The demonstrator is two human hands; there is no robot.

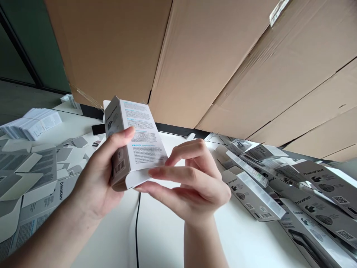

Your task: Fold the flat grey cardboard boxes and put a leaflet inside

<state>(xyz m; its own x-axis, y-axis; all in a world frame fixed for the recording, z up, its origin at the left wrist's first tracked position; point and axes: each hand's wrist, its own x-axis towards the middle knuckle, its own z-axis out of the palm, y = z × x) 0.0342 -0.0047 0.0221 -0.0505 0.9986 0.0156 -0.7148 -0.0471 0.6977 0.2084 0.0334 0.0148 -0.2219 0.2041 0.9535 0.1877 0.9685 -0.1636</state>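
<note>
A small printed carton point(145, 137) is tilted above the white table, its text panel facing me and its grey side with a barcode to the left. My left hand point(103, 167) is wrapped round its left side, thumb on the front edge. At the carton's lower end, my right hand point(192, 178) pinches a white end flap point(137, 178) between thumb and fingers. The flap stands partly out from the carton. What is inside the carton is hidden.
Flat, unfolded cartons point(39, 175) cover the table's left side, with a bundled paper stack point(35, 123) behind them. Formed cartons point(253, 193) are piled at the right. A black cable point(137, 230) crosses the white table point(164, 238). Large cardboard boxes point(195, 67) stand behind.
</note>
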